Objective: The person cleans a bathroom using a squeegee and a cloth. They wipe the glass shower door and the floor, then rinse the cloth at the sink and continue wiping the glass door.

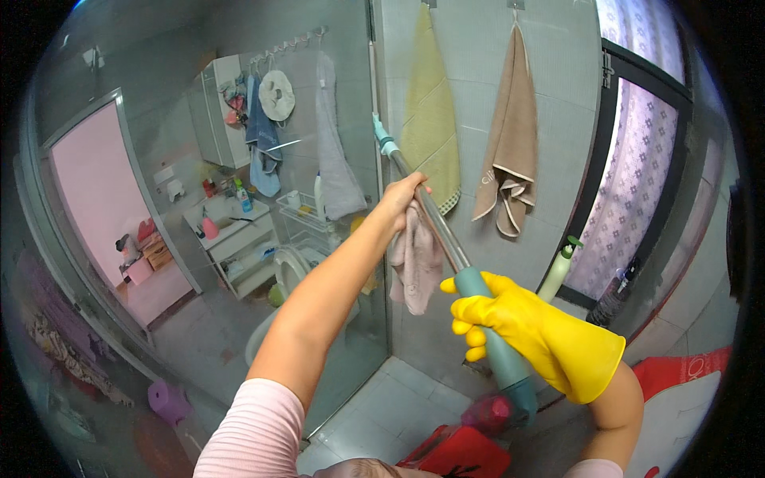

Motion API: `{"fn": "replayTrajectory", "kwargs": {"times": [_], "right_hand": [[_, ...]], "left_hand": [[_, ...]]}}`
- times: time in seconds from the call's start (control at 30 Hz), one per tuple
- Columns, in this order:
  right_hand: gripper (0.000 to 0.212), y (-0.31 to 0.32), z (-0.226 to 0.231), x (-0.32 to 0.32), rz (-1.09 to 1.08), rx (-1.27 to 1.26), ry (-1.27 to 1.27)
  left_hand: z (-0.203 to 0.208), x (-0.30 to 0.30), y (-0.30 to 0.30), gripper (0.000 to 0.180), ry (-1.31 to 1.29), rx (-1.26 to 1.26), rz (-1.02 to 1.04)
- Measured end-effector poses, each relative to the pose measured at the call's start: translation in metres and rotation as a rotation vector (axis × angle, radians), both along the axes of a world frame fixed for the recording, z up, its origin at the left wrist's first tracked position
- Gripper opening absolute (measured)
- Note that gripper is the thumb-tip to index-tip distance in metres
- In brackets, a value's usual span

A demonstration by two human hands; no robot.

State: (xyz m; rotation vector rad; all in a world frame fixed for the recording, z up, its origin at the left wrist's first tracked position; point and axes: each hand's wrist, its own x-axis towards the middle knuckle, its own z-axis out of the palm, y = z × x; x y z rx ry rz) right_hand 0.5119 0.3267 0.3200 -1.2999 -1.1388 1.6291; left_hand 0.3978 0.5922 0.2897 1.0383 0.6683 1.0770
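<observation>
My bare left hand is closed around the metal pole of a long-handled squeegee. A greyish-pink cloth hangs down from under that same hand. Lower on the pole, my right hand, in a yellow rubber glove, wraps round the thick teal grip. The pole slants up and left, and its pale teal head is at the far edge of the glass panel. Seen nearly edge-on, the head does not show clearly whether it touches the glass.
A yellow-green towel and a brown towel hang on the tiled wall. Near the curtained window stands a green pump bottle. Red plastic is below. Through the glass show a toilet and white shelves.
</observation>
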Motion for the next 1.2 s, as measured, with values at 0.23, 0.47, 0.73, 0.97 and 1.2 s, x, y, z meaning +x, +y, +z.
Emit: {"fn": "replayTrajectory", "kwargs": {"times": [0.23, 0.47, 0.73, 0.97, 1.2], "right_hand": [[0.044, -0.010, -0.073, 0.006, 0.114, -0.067, -0.151], [0.052, -0.040, -0.110, 0.017, 0.382, -0.191, -0.719], [0.057, -0.075, -0.202, 0.034, 0.446, -0.062, -0.701], [0.058, -0.084, -0.140, 0.042, 0.019, -0.110, -0.163], [0.049, -0.038, 0.008, 0.031, -0.093, 0.086, 0.099]], "left_hand": [[-0.052, -0.016, -0.032, 0.012, -0.026, 0.053, -0.105], [-0.127, -0.038, -0.103, 0.009, -0.179, 0.066, -0.025], [-0.208, -0.055, -0.161, 0.007, -0.168, 0.053, 0.083], [-0.110, -0.013, -0.136, 0.016, 0.075, 0.205, 0.158], [0.028, 0.022, -0.054, 0.018, -0.056, 0.160, 0.049]]}}
